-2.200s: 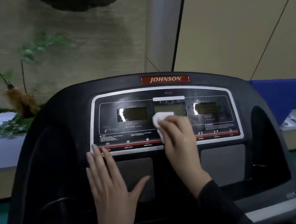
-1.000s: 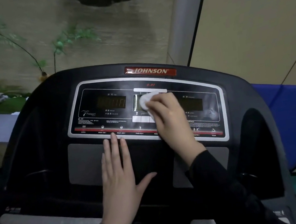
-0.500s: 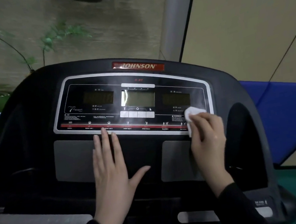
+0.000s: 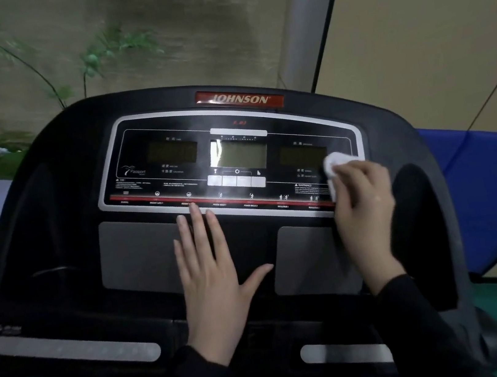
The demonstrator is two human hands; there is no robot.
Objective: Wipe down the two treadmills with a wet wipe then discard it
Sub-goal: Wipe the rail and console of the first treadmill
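White wet wipe (image 4: 338, 164); black treadmill console (image 4: 60, 171), red logo badge (image 4: 240, 101); black sleeves (image 4: 421, 317).

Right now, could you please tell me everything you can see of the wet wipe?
The wet wipe is white, soft-looking and bunched into a small wad. It is mostly hidden under the right hand, which grips it and presses it against the right end of the treadmill's control panel, just right of the right-hand display. Only its rounded top and a strip along its left edge show. Whether it is damp cannot be told.
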